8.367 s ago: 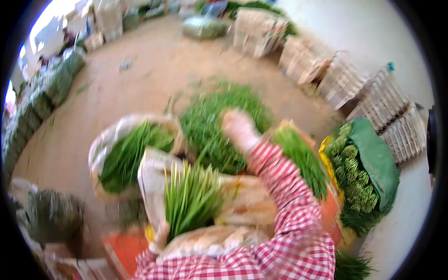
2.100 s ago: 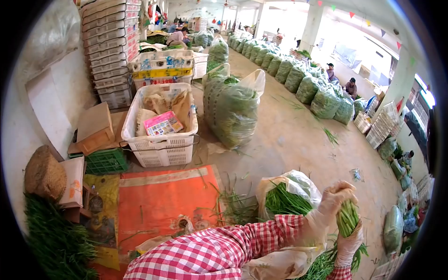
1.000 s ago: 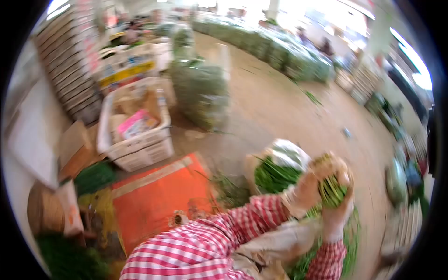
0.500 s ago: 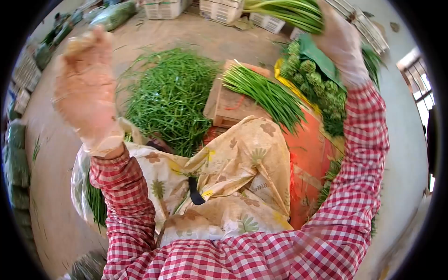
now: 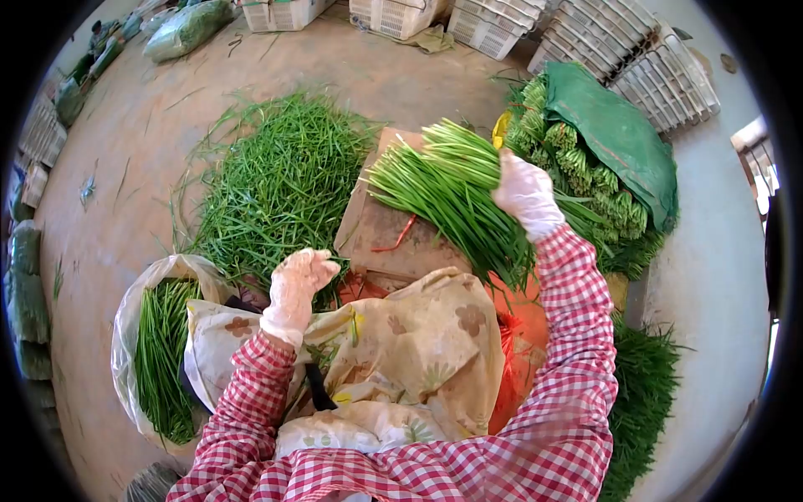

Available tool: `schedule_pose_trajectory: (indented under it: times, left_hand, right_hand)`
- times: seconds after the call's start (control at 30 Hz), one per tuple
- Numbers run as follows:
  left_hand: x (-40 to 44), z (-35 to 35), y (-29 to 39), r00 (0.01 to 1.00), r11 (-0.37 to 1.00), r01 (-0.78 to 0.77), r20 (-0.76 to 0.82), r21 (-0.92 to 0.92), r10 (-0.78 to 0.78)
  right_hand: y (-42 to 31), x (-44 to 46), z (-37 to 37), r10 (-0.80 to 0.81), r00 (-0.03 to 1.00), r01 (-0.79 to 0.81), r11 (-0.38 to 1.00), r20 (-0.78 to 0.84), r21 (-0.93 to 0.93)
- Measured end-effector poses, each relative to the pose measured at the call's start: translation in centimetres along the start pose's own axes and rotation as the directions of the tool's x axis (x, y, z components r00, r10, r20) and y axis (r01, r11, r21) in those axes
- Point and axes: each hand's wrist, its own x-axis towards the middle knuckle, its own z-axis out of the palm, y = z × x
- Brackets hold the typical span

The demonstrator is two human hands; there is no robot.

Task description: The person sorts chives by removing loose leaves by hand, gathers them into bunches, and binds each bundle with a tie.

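Right hand (image 5: 527, 194) and left hand (image 5: 297, 291) are working apart, both gloved: the right is gripping a stalk bundle (image 5: 460, 155) over a brown block (image 5: 364, 234); the left is curling beside crinkled floral cloth (image 5: 427, 343), its grasp impossible to tell. A tangled heap of greens (image 5: 276, 184) is covering part of the dusty floor (image 5: 134, 142), and slatted crates (image 5: 598, 33) are standing beyond. Slim and straight, the bundle is paling toward one end, overlapping other stalks (image 5: 435, 197).

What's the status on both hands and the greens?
Right hand touching green stalks, grip unclear. Left hand apart from them, nothing visible held. Red string at their edge.
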Motion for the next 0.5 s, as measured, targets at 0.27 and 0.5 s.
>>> schedule_pose_trajectory:
  times: [0.27,0.5]
  left_hand:
    - [3.5,-0.1,-1.8,0.975,0.962,0.079,-0.221,0.262,-0.020]
    - [13.5,10.4,-3.9,0.492,0.070,-0.808,0.605,0.585,0.626]
  right_hand:
    - [-6.0,4.8,9.8,0.006,0.961,0.020,0.996,0.276,-0.092]
    - [-6.9,3.5,13.4,-0.077,0.996,0.077,0.997,0.033,-0.016]
